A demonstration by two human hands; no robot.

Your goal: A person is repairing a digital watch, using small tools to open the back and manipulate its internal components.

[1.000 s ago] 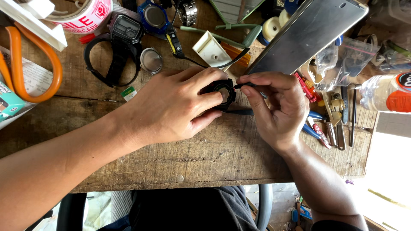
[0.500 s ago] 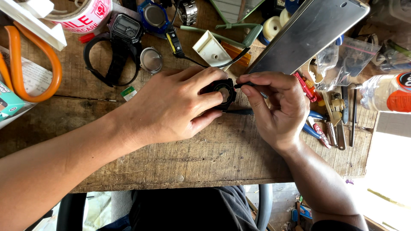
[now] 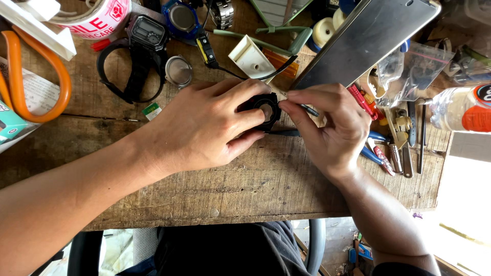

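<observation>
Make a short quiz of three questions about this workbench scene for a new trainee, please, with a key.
1. True or false: the left hand presses the black watch case onto the wooden bench.
2. What does the right hand hold? A) thin tool B) orange scissors C) plastic bottle
3. Which complete watch lies left of the round metal case back?

Key: 1 true; 2 A; 3 the black digital watch.

The workbench (image 3: 204, 189) is showing rough, scratched, matt wood. The watch case (image 3: 263, 109) is looking like matt black plastic around a dull metal back. The flat panel (image 3: 368, 38) is gleaming as smooth brushed metal, the bottle (image 3: 460, 108) shining as clear plastic.
</observation>
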